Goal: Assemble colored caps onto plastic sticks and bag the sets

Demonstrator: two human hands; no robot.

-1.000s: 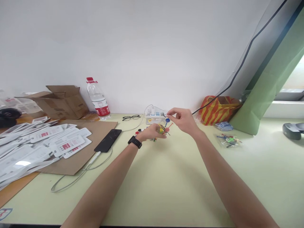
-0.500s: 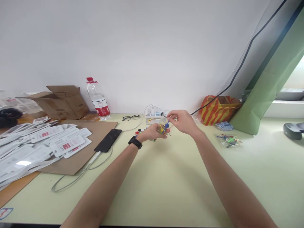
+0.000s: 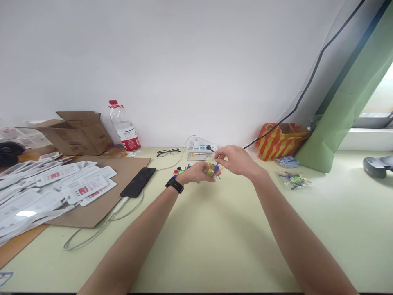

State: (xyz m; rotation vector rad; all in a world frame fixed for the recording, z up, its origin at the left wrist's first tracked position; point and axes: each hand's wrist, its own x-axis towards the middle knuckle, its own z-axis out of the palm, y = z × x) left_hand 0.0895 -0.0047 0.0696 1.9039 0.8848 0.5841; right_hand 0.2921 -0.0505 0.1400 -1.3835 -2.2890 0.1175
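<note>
Over the middle of the table, my left hand [image 3: 196, 172] is closed around several small coloured plastic pieces, among them a yellow piece [image 3: 210, 170]. A blue plastic piece [image 3: 216, 168] with a round head sticks out beside the yellow one. The thumb and fingertips of my right hand [image 3: 236, 159] pinch at the top of this blue piece. What kind of pieces they are is too small to tell. Behind the left wrist, which wears a black watch [image 3: 175, 184], lie more small coloured pieces [image 3: 179, 169], partly hidden by the hand.
A power strip [image 3: 201, 145] and eyeglasses [image 3: 168, 152] lie near the wall. At left are a phone [image 3: 138, 182] on a cable, cardboard, white packets [image 3: 82, 190], an open box [image 3: 76, 137] and a bottle [image 3: 125, 131]. A bag of coloured pieces [image 3: 295, 180] and a striped bag [image 3: 276, 143] are at right.
My right hand has come slightly down, closer to the left hand and the blue piece. Clear plastic seen above the pieces earlier no longer shows there. The view has shifted slightly.
</note>
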